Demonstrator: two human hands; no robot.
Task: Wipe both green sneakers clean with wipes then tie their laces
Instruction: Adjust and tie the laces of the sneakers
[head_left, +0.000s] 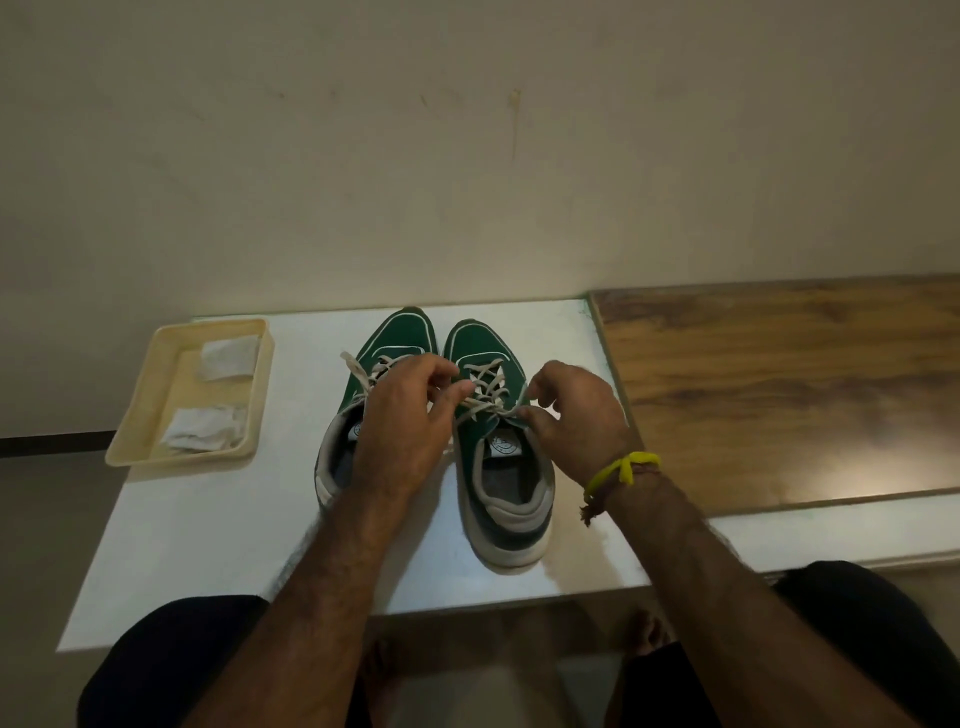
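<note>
Two green sneakers with white soles stand side by side on the white table (208, 540), toes pointing away from me. Over the left sneaker (395, 338) my left hand (410, 415) reaches across and pinches a white lace of the right sneaker (498, 467) near its top eyelets. From the other side my right hand (576, 421), with a yellow thread on its wrist, pinches the other lace end (511, 410). The left sneaker's laces (358, 371) lie loose across its tongue.
A cream plastic tray (140, 415) at the table's left edge holds two crumpled white wipes (202, 428). A wooden board (779, 395) adjoins the table on the right. The wall stands just behind the sneakers. My knees sit below the table's front edge.
</note>
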